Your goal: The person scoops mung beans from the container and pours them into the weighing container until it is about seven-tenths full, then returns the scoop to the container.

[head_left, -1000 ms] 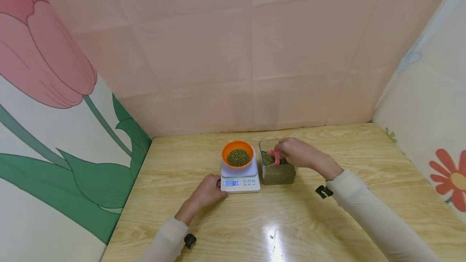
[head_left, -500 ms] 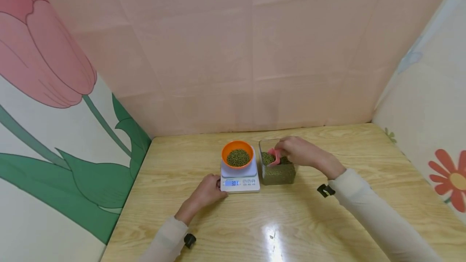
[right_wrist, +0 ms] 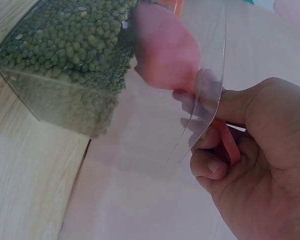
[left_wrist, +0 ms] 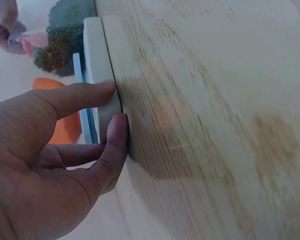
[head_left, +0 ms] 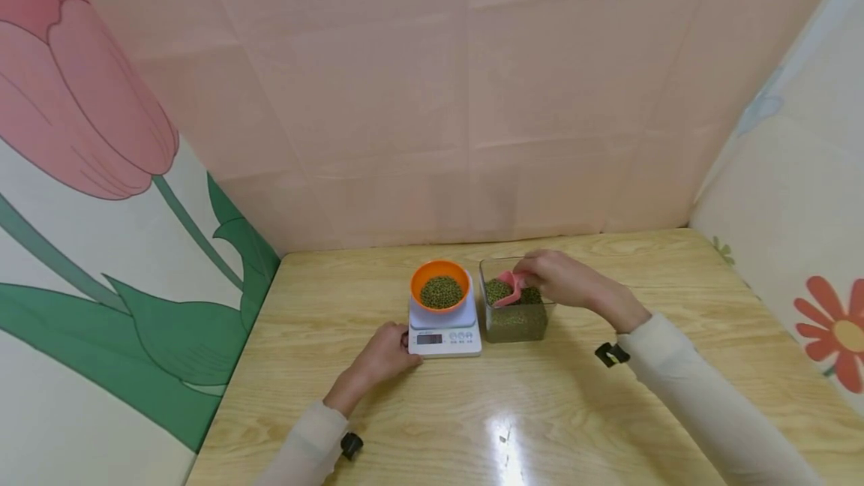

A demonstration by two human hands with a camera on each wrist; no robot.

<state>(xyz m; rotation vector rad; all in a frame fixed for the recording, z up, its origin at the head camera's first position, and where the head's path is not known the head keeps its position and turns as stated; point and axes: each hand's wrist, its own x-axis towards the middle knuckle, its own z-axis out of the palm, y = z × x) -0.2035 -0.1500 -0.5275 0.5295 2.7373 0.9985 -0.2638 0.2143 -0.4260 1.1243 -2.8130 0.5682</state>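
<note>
My right hand (head_left: pixel 559 278) grips the handle of a pink scoop (right_wrist: pixel 167 47), whose bowl is inside a clear container (head_left: pixel 516 327) of green mung beans (right_wrist: pixel 65 42). In the right wrist view the fingers curl round the handle, partly behind the clear wall. Left of the container stands a white kitchen scale (head_left: pixel 466 349) bearing an orange bowl (head_left: pixel 418 277) with more mung beans in it. At the scale's near left corner is my left hand (head_left: pixel 386 353); the left wrist view has its thumb and fingers (left_wrist: pixel 117 131) pinching the scale's edge.
Everything stands on a wood-grain table (head_left: pixel 567 418) backed by a pink sheet (head_left: pixel 378 118). The container is close beside the scale's right side. Flower-patterned panels (head_left: pixel 796 193) flank the table.
My right hand has shifted slightly up and right, and the scoop has tilted in the container. The scale's display, lit before with 301, now looks dark. My left hand stays in place.
</note>
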